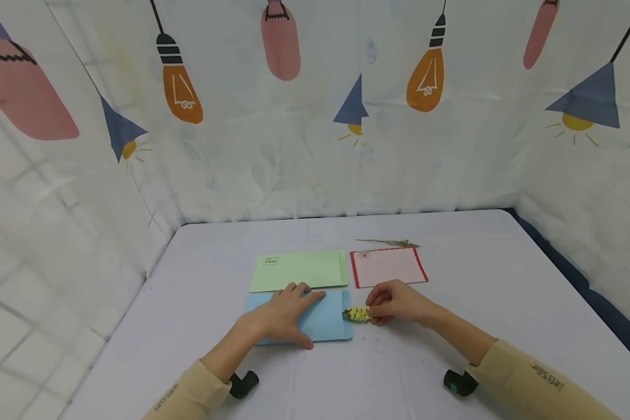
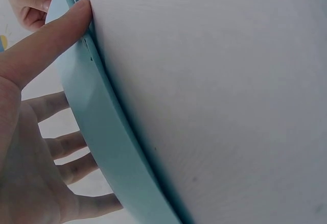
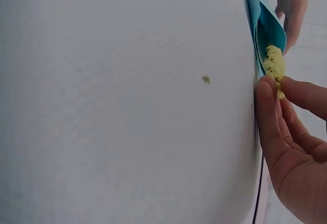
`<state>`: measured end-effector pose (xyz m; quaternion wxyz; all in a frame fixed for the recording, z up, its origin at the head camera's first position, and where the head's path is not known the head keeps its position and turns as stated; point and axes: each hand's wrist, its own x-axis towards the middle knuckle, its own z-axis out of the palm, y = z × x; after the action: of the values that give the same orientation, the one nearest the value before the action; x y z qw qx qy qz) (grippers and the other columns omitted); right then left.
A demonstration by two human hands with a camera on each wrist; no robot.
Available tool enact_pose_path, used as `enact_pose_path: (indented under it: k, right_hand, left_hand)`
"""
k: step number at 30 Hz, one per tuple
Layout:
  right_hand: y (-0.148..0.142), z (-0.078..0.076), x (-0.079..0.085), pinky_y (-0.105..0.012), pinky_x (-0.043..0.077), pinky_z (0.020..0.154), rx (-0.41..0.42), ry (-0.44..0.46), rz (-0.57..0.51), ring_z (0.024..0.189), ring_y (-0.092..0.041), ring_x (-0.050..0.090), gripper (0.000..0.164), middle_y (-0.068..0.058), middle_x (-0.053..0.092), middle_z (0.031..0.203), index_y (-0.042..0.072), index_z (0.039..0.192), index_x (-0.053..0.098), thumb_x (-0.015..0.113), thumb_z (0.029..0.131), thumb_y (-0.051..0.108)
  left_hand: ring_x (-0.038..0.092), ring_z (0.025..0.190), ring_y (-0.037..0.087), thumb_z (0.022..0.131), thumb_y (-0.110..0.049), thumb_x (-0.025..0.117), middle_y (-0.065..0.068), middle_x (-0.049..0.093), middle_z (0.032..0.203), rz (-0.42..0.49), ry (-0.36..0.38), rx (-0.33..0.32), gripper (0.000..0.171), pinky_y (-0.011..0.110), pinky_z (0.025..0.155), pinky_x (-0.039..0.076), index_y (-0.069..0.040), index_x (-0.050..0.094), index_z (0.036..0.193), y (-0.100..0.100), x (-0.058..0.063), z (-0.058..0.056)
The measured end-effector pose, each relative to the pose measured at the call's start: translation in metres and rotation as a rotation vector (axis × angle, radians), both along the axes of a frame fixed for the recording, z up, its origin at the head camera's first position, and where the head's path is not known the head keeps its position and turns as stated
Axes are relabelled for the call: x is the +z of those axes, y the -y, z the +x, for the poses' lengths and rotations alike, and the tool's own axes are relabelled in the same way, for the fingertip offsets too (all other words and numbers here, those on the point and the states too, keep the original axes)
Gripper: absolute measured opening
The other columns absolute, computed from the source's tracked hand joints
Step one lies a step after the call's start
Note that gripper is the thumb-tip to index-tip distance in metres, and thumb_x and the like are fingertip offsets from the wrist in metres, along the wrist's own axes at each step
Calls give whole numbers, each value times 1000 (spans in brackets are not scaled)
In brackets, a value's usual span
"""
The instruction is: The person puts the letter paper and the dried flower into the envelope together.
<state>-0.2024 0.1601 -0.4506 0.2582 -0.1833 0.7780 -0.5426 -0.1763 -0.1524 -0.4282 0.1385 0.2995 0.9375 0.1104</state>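
My left hand lies spread across a light blue envelope, its thumb at the near edge and its fingers reaching over the paper. In the left wrist view, the thumb presses along the edge of the envelope. My right hand pinches a yellow dried flower sprig between thumb and fingertips at the envelope's right end. In the right wrist view the envelope's mouth gapes, and the tip of the flower sprig is in the opening.
Behind the blue envelope lies a light green envelope. A pink card with a red border lies to its right, with a thin dried stem behind it. A small crumb sits on the white tabletop.
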Motion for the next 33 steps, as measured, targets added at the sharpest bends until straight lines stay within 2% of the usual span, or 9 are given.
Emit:
enact_pose_path:
  k: [33]
  right_hand:
    - [17, 0, -1, -36, 60, 75, 12, 2, 24, 77, -26, 72, 18, -10, 69, 90, -3, 105, 68, 75, 93, 8]
  left_hand:
    - [41, 131, 31, 76, -49, 89, 11, 43, 145, 4, -6, 9, 97, 58, 103, 38, -20, 43, 157, -1, 1, 1]
